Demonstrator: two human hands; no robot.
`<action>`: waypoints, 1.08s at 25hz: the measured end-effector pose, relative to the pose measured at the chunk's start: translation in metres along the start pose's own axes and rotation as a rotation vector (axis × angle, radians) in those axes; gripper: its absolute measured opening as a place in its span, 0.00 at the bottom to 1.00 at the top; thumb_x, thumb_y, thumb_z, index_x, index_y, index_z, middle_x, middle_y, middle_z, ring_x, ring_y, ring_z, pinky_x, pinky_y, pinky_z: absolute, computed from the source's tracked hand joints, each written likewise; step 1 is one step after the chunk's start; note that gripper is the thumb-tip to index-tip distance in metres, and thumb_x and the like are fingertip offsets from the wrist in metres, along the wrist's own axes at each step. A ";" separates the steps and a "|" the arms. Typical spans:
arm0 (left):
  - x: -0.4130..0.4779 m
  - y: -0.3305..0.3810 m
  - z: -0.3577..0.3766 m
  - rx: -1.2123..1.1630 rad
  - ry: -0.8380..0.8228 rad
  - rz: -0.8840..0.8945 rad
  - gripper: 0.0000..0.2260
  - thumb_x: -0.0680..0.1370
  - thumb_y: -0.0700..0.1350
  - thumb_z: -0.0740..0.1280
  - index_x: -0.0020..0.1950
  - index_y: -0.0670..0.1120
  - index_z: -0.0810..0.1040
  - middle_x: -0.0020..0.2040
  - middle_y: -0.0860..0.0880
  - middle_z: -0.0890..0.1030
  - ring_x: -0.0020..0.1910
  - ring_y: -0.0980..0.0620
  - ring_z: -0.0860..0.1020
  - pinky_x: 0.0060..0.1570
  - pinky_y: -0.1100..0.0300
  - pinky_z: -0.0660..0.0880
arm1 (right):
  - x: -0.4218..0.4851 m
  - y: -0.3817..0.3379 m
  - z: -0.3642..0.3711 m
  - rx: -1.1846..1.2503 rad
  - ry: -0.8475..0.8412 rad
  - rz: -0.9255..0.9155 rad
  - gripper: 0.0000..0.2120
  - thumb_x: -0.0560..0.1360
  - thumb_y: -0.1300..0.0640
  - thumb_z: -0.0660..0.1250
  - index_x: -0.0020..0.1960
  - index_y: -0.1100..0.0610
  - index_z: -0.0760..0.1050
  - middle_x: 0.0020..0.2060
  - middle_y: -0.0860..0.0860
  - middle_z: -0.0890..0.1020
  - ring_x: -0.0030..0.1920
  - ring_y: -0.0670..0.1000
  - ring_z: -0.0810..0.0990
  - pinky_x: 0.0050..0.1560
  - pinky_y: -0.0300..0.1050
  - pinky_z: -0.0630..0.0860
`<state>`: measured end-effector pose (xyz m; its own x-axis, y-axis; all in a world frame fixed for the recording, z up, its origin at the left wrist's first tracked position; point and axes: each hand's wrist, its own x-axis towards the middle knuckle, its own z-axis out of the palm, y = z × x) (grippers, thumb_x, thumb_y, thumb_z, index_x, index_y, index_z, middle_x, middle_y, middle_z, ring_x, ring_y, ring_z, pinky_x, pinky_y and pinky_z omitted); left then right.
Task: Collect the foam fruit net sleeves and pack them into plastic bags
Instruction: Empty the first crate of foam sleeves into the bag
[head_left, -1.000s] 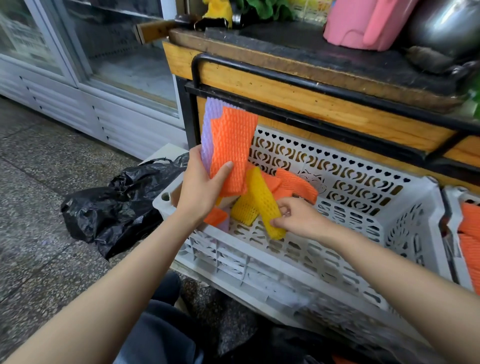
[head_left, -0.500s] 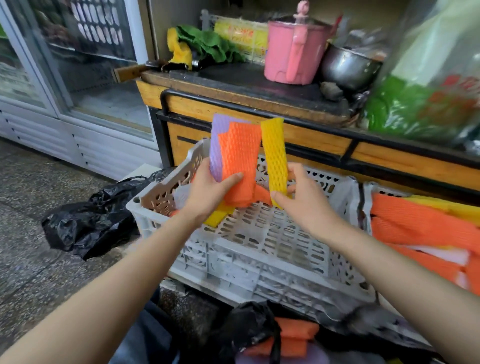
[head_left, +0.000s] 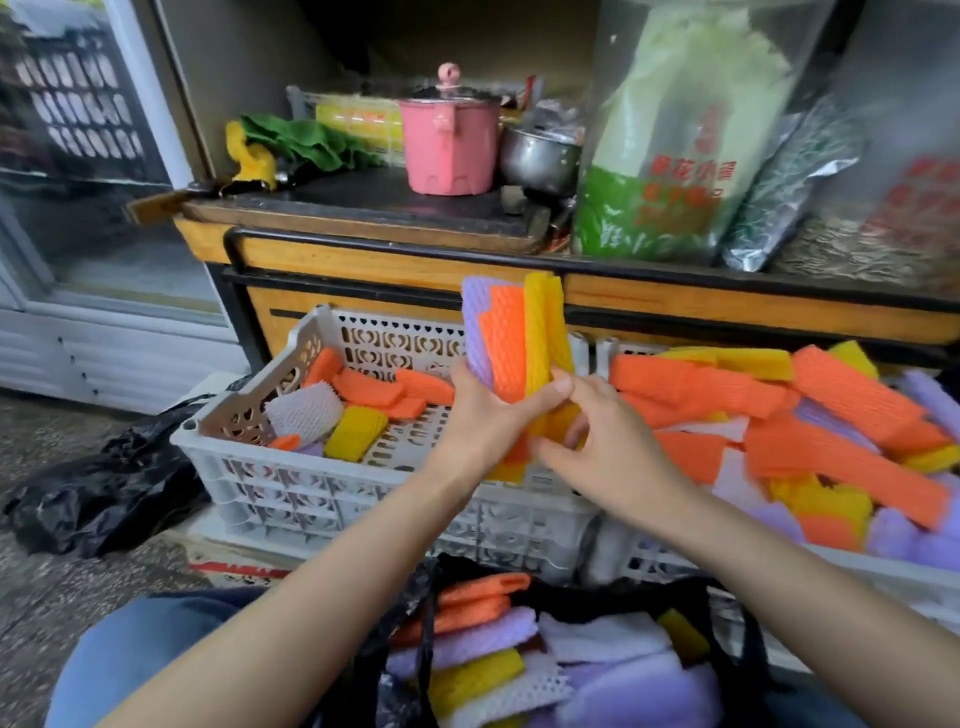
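Note:
My left hand (head_left: 485, 415) grips an upright stack of foam net sleeves (head_left: 514, 338), purple, orange and yellow, above the left white crate (head_left: 291, 483). My right hand (head_left: 602, 441) touches the lower part of the stack from the right, fingers loosely bent around the yellow sleeve's bottom end. Several loose sleeves (head_left: 363, 410) lie in the left crate. A second crate (head_left: 779, 566) on the right is heaped with orange, yellow and purple sleeves (head_left: 810, 431). Below my arms an open black plastic bag (head_left: 727, 613) holds several packed sleeves (head_left: 519, 660).
A crumpled black bag (head_left: 104, 493) lies on the stone floor at the left. Behind the crates stands a wooden counter (head_left: 415, 260) with a pink pot (head_left: 449, 140), a steel bowl (head_left: 537, 161) and large plastic sacks (head_left: 670, 145). A glass-door fridge (head_left: 78, 182) is at the far left.
The yellow sleeve my right hand lifted has joined the stack in my left hand. The view has tilted up and shifted right, revealing the full right crate and the bag below.

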<state>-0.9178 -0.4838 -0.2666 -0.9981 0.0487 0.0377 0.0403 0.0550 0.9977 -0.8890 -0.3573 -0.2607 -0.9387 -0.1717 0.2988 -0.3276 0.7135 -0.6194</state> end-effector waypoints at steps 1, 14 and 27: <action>-0.003 -0.003 0.007 0.019 0.016 -0.004 0.28 0.70 0.46 0.76 0.62 0.41 0.64 0.54 0.47 0.79 0.51 0.55 0.79 0.50 0.62 0.77 | -0.008 0.005 -0.006 0.038 0.002 0.017 0.29 0.72 0.58 0.69 0.66 0.39 0.62 0.49 0.47 0.71 0.35 0.43 0.73 0.40 0.33 0.69; -0.050 -0.057 0.044 0.408 -0.247 0.124 0.23 0.71 0.47 0.75 0.58 0.48 0.66 0.54 0.50 0.77 0.51 0.52 0.78 0.52 0.52 0.77 | -0.150 0.161 -0.012 -0.125 0.138 0.560 0.24 0.71 0.61 0.72 0.63 0.66 0.69 0.56 0.60 0.76 0.59 0.59 0.75 0.53 0.42 0.67; -0.109 -0.128 0.061 1.175 -0.945 0.391 0.30 0.79 0.56 0.61 0.77 0.48 0.54 0.68 0.45 0.67 0.67 0.45 0.65 0.64 0.54 0.60 | -0.140 0.140 -0.022 0.196 0.058 0.635 0.19 0.79 0.60 0.62 0.29 0.56 0.71 0.23 0.49 0.76 0.22 0.45 0.76 0.29 0.39 0.70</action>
<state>-0.8110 -0.4352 -0.4021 -0.5443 0.8086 -0.2236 0.7449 0.5884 0.3147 -0.8016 -0.2181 -0.3729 -0.9502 0.2821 -0.1325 0.2687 0.5261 -0.8068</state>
